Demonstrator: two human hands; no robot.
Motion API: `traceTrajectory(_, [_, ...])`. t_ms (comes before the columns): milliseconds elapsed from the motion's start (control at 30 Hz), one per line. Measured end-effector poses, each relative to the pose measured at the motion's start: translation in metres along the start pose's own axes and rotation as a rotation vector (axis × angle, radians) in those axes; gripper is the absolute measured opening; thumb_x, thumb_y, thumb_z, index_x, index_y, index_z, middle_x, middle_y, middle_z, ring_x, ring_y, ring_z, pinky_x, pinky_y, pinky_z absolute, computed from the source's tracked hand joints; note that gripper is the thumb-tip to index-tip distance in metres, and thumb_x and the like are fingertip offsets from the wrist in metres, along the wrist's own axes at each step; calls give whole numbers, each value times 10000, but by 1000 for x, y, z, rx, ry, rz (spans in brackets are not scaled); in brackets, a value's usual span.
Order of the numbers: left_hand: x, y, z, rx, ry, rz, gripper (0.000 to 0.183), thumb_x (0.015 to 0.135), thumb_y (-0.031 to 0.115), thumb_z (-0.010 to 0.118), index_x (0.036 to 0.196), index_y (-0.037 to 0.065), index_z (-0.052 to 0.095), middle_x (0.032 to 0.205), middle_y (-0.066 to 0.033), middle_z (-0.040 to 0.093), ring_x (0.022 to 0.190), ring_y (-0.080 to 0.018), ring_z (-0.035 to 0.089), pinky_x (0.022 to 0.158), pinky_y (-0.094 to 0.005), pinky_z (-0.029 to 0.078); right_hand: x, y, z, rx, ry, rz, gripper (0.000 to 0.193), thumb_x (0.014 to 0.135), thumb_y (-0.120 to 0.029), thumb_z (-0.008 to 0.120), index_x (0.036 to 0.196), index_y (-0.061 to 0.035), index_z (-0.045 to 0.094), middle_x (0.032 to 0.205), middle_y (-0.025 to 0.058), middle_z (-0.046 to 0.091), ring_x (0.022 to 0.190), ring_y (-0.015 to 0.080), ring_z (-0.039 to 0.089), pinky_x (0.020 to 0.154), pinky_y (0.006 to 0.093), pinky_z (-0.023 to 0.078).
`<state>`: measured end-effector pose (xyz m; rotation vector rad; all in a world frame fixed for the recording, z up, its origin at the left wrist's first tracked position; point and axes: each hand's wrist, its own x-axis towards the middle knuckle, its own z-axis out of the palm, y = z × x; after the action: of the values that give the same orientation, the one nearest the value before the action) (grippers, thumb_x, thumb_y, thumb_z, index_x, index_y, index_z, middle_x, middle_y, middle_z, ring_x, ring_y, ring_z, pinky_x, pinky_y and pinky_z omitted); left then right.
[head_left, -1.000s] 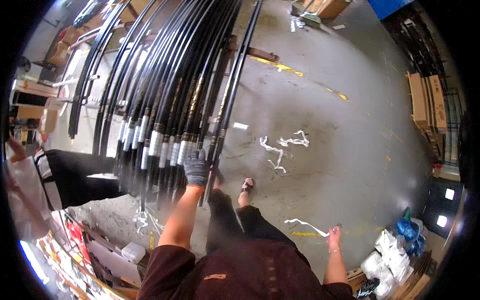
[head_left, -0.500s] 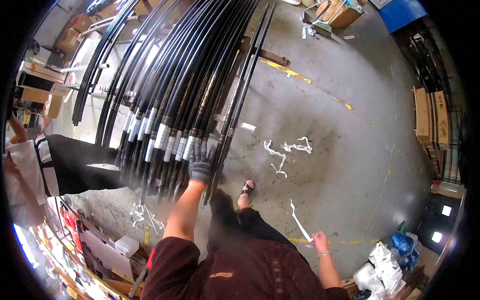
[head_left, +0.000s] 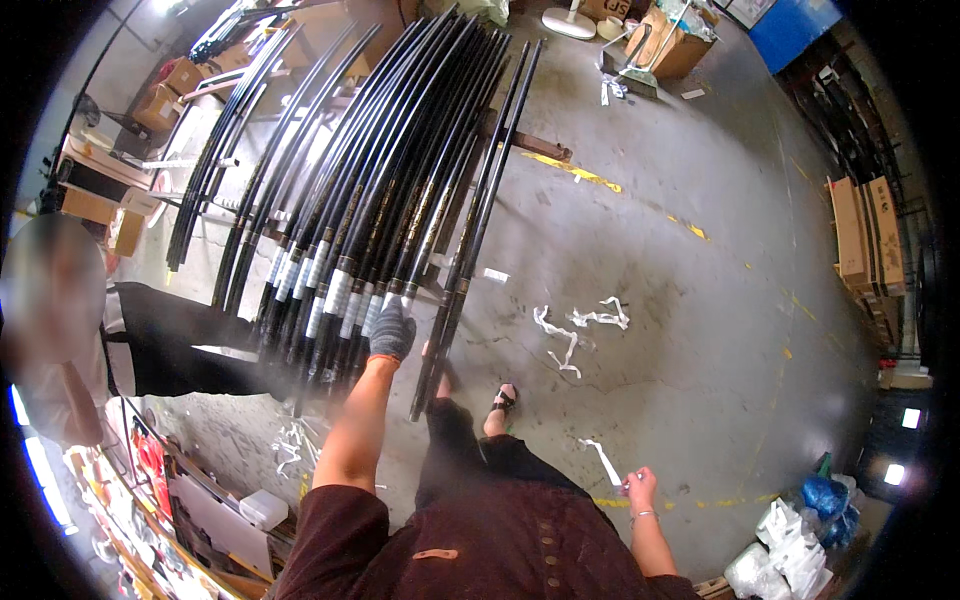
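In the head view, a row of black rods [head_left: 400, 180] lay side by side to the front and left of the person, many with white bands [head_left: 338, 293] near their closer ends and some with gold markings. A brown beam [head_left: 541, 146] showed beneath them at the right, and a pair of black rods [head_left: 462, 288] lay slightly apart along that side. The left hand [head_left: 392, 333], in a grey glove [head_left: 388, 342] with an orange cuff, was on the rods at a white-banded part, its fingers bent; whether they were closed around a rod or only rested there could not be told. The bare right hand [head_left: 640, 488], well apart from the rods, had its fingers pinched on one end of a white strip [head_left: 603, 463], which reached forward and left over the grey floor [head_left: 690, 350]. A bracelet [head_left: 645, 513] circled that wrist. Crumpled white strips [head_left: 600, 316] lay on the floor ahead of a sandalled foot [head_left: 503, 398], with yellow tape [head_left: 572, 172] farther off. At the left was another person in black trousers [head_left: 180, 345], near the rod ends. White bags [head_left: 795, 540] and a blue bag [head_left: 825, 497] sat at the lower right.
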<state>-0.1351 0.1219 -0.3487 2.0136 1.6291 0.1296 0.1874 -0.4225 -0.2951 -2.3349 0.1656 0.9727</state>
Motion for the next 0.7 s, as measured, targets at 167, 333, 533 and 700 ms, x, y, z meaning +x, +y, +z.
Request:
traceTrajectory(167, [-7, 18, -42, -494, -221, -64, 551, 757, 200, 737, 1235, 4, 545, 985, -144, 632, 870, -246, 598, 769, -373, 495, 29, 13, 16, -230, 156, -270, 137, 773, -29, 559, 887, -35, 484, 786, 78, 567, 697, 162, 577, 578, 302, 475])
traceTrajectory(333, [-24, 30, -74, -908, -300, -140, 426, 826, 92, 707, 1223, 42, 561, 927, -24, 631, 775, -104, 572, 670, -257, 483, 29, -15, 35, -58, 159, -488, 315, 787, -63, 594, 1102, -56, 582, 782, 35, 563, 662, 130, 510, 566, 288, 424])
traceTrajectory(533, [-43, 126, -154, -1204, -383, 89, 458, 819, 178, 689, 1229, 25, 554, 806, -27, 604, 687, -128, 572, 616, -254, 480, 58, -41, 45, 15, -181, -308, 214, 823, -199, 699, 942, -22, 687, 872, 33, 647, 803, 125, 578, 739, 280, 463])
traceTrajectory(700, [-72, 202, -199, -1629, -633, 291, 553, 852, 315, 696, 1264, 17, 477, 885, -93, 631, 703, -189, 626, 623, -295, 517, 17, -158, 65, 54, -311, -502, 187, 868, -203, 679, 875, -17, 689, 847, 17, 684, 778, 90, 587, 721, 255, 470])
